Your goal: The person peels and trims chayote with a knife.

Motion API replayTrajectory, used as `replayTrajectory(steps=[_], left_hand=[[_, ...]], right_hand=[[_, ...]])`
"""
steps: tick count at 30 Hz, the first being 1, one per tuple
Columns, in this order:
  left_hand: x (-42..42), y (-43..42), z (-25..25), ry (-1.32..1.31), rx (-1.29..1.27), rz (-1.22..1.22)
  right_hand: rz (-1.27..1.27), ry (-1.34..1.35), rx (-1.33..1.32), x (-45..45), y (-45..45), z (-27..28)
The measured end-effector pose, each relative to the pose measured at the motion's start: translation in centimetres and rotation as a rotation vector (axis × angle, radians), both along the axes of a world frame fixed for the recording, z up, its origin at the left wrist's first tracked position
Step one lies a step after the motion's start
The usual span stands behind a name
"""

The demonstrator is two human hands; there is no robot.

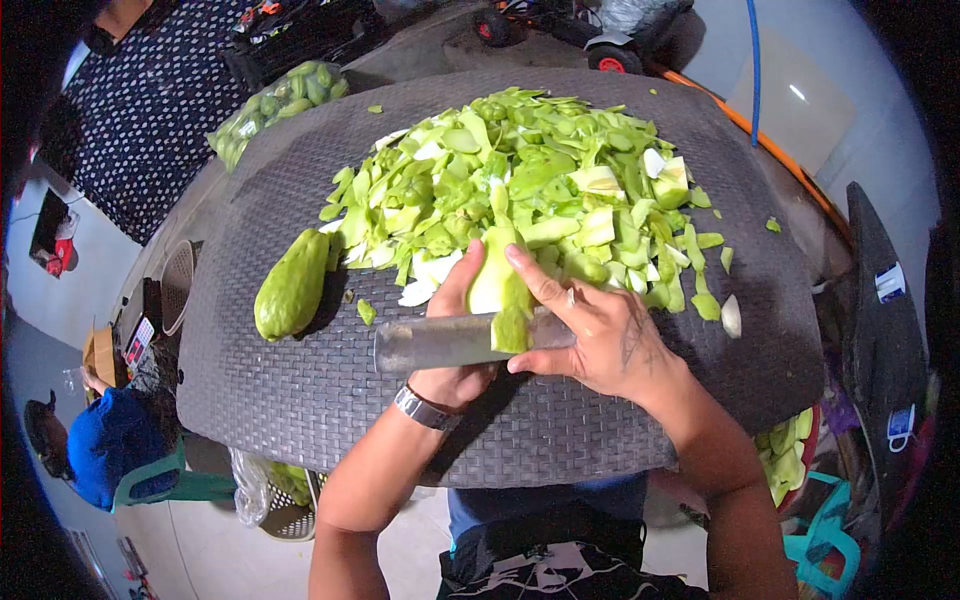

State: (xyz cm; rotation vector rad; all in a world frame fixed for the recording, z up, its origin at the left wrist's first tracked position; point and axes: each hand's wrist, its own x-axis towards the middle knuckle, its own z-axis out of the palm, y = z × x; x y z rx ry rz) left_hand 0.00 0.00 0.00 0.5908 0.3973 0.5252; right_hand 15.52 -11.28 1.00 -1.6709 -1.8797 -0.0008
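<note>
My left hand (445, 385) is closed around a partly peeled chayote (488, 275), its thumb along the pale green flesh. My right hand (610, 340) grips a wide-bladed knife (430, 343); its handle is hidden in the fingers. The blade points left across the near end of the chayote, and a strip of green peel (512, 330) hangs over it. My right index finger touches the chayote's side. Just beyond both hands spreads a heap of peels and cut pieces (520, 170). An unpeeled chayote (293, 285) lies to the left.
The dark woven table (590, 430) has curved edges. A clear bag of chayotes (280, 108) is at its far left edge. A person in blue (118, 445) sits at left. At right are a red container with green pieces (788, 455) and a teal stool (825, 545).
</note>
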Motion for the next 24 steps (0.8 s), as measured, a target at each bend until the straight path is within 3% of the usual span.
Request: replayTrajectory(steps=[5, 8, 11, 19, 24], left_hand=[[-0.1, 0.0, 0.0, -0.006, -0.001, -0.008], [-0.6, 0.8, -0.9, 0.0, 0.017, -0.044], [0.1, -0.1, 0.1, 0.052, 0.104, 0.013], [0.8, -0.3, -1.7, 0.047, 0.296, 0.051], [0.9, -1.3, -0.6, 0.153, 0.347, 0.135]], right_hand=[[0.035, -0.006, 0.028, 0.9, 0.0, 0.2], [0.056, 0.065, -0.112, 1.6, 0.0, 0.8], [-0.015, 0.002, 0.036, 0.5, -0.1, 0.6], [0.08, 0.106, 0.063, 0.8, 0.1, 0.5], [0.029, 0.16, -0.112, 1.2, -0.1, 0.6]])
